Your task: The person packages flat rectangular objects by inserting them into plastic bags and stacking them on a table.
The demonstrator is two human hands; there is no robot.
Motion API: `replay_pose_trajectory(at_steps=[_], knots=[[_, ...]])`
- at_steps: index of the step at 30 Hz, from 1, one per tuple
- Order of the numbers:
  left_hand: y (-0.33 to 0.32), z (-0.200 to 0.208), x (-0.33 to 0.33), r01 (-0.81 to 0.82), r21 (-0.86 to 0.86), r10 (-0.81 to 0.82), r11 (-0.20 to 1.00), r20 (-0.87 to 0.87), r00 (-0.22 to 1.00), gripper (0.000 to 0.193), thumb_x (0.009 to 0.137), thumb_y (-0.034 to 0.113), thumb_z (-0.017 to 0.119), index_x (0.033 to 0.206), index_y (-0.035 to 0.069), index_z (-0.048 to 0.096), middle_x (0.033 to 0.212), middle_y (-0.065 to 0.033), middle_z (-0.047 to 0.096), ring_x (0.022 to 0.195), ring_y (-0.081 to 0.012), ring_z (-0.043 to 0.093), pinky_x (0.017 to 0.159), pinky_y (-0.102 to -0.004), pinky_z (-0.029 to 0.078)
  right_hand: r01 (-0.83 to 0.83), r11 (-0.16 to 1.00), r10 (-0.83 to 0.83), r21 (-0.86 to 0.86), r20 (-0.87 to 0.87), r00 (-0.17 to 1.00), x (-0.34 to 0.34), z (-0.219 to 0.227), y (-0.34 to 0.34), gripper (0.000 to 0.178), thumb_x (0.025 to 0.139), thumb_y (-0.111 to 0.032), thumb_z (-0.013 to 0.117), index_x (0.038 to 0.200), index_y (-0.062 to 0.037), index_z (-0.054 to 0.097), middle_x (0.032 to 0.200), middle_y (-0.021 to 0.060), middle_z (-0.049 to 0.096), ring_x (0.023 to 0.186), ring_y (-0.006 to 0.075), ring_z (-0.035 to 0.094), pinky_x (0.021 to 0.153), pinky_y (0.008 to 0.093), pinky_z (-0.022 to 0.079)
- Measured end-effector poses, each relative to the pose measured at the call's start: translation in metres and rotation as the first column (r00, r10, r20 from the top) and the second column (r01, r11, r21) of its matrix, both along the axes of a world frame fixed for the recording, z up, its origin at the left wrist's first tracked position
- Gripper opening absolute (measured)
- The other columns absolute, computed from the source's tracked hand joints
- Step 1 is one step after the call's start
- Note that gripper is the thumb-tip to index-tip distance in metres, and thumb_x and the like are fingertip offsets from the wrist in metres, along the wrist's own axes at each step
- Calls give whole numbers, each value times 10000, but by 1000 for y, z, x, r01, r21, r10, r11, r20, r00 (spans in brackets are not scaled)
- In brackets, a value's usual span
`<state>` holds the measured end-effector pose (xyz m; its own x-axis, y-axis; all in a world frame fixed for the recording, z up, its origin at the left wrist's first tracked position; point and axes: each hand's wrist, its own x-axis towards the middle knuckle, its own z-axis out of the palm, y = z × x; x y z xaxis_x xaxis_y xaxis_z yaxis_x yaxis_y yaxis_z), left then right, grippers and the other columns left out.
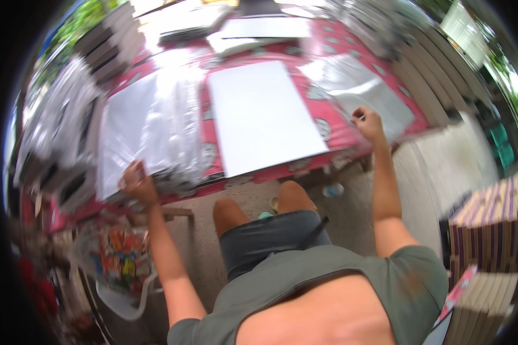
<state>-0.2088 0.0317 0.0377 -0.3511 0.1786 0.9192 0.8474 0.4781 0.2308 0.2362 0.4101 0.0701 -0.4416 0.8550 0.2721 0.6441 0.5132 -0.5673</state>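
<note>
A blank white board (265, 115) lies flat in the middle of the table, between my two hands. To its left rests a stack of sheets in clear plastic sleeves (138, 126). My left hand (137, 179) is at that stack's near edge with its fingers curled; whether they pinch the plastic is blurred. A single clear plastic sleeve (371, 95) is spread out right of the board. Over the sleeve's near left edge, my right hand (367, 123) is closed, thumb against fingers, and what it holds is too smeared to make out.
A red patterned cloth (210, 155) covers the table. Plastic-wrapped piles (63, 121) rise at the left, and brown stacked boxes (426, 75) at the right. More white boards (265, 27) lie at the back. A bag of colourful packets (121, 253) hangs low left; striped stacks (492, 224) stand low right.
</note>
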Motion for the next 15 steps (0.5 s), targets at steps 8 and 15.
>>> replay_pose_trajectory(at_steps=[8,15], knots=[[46,33,87,26,479,-183,877,283,941,122,832,103,546,830,-17,572,1076,-136,536,873,-210,549,832,-316,421,159,987,-155,37,-94,983,109,-3,77,108,751,-115,572,824,-54,623,803,170,611,763,269,596,693,325,450],[148,51,184,668,165,-675,726,360,644,173,751,135,624,903,68,575,1067,-80,557,1043,-185,491,870,-375,363,224,970,-240,97,195,951,108,34,151,283,804,-264,539,841,10,600,862,170,620,818,253,593,722,351,441]])
